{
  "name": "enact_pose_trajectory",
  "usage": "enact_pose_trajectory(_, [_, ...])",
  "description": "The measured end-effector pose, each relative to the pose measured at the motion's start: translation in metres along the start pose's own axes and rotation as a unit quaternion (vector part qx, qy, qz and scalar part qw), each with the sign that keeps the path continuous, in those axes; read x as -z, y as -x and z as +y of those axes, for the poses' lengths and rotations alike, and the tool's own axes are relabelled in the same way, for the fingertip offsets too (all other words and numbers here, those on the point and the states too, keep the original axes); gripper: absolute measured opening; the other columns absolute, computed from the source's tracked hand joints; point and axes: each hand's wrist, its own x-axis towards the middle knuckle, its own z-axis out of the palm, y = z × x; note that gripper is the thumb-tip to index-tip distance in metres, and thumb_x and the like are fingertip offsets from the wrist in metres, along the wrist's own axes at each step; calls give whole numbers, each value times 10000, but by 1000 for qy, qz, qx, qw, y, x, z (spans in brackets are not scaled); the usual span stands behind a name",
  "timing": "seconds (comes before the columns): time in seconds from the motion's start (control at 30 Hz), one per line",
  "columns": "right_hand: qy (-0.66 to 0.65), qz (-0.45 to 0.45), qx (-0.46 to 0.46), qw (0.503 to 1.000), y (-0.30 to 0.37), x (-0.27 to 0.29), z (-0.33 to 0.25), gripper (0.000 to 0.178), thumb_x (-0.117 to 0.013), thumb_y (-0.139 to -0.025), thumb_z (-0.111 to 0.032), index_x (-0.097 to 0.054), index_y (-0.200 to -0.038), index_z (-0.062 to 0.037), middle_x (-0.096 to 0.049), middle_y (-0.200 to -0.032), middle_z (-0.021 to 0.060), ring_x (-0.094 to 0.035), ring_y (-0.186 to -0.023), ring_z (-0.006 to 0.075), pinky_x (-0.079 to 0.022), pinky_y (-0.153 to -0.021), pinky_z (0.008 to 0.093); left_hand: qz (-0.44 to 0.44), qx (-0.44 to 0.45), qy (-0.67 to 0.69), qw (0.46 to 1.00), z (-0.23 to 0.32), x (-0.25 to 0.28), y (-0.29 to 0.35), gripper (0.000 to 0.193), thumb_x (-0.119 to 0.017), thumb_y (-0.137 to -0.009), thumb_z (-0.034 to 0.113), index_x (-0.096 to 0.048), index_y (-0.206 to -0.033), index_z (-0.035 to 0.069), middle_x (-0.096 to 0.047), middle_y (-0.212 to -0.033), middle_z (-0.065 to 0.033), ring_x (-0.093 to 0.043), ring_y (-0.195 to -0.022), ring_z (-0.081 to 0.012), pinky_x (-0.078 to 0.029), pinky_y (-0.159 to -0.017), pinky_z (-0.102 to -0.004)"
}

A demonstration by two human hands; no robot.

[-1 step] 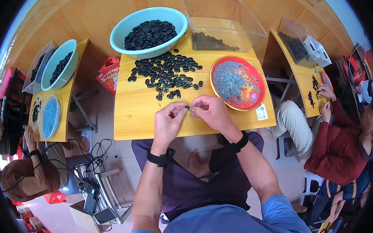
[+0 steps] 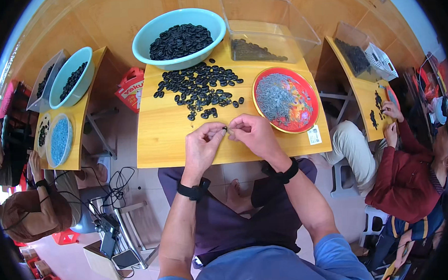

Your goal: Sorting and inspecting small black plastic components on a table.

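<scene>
Just above the near part of the wooden table [image 2: 158,143], my left hand [image 2: 205,143] pinches a small black oval piece [image 2: 225,129] between thumb and fingertips. My right hand [image 2: 251,134] meets it there, thumb and index finger pinched together at the piece; whatever they hold is too small to make out. Beyond my hands lie many loose black oval pieces [image 2: 201,88], spread over the tabletop. To the right of them a red round tray [image 2: 309,82] with a yellow rim holds a heap of thin grey pins [image 2: 277,94].
A light blue basin [image 2: 143,55] full of black pieces stands at the back left, beside a clear plastic bin [image 2: 264,29] with more inside. Co-workers sit at side tables: a hand [image 2: 35,162] shows at left, a maroon sleeve [image 2: 398,181] at right. Tangled cables [image 2: 116,194] hang lower left.
</scene>
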Motion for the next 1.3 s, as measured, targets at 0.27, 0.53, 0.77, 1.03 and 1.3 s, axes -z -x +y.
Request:
enact_pose_trajectory(0.27, [32, 43, 23, 998, 4, -4, -1, 100, -655, -910, 5, -671, -993, 57, -726, -888, 84, -706, -786, 125, -587, -730, 249, -5, -2, 7, 1000, 5, 1, 1, 144, -708, -904, 45, -730, -1029, -21, -722, -812, -31, -625, -712, -50, -516, -671, -218])
enact_pose_trajectory(0.53, [117, 62, 59, 989, 4, -9, -9, 133, -674, -889, -77, -705, -959, 30, -736, -778, 125, -728, -695, 158, -551, -628, 263, -5, 16, 17, 1000, 7, 4, 2, 144, -726, -886, 16, -716, -1022, -26, -709, -819, -8, -608, -709, -35, -504, -668, -200])
enact_pose_trajectory(0.77, [96, 43, 30, 994, 4, -12, -16, 139, -675, -897, -99, -699, -920, 36, -717, -734, 90, -710, -673, 127, -530, -599, 256, -2, 18, 34, 999, 6, 7, 2, 137, -709, -886, 29, -725, -1005, -37, -739, -842, -56, -682, -774, -83, -539, -715, -234])
enact_pose_trajectory(1.03, [374, 99, 159, 908, -12, 9, -9, 353, -618, -925, -145, -594, -1214, 56, -662, -1150, 207, -717, -891, 287, -561, -785, 374, 44, 11, 143, 989, -3, 2, -2, 157, -699, -898, 7, -695, -1050, -31, -736, -900, -71, -696, -818, -101, -545, -758, -231])
enact_pose_trajectory(1.3, [533, -34, 54, 844, 15, -5, -32, 426, -575, -893, -75, -535, -1301, 41, -541, -1412, 168, -645, -1071, 361, -537, -866, 458, 65, 8, 164, 984, -6, 5, -1, 152, -706, -902, 12, -687, -1046, -34, -729, -893, -69, -689, -808, -97, -541, -751, -227])
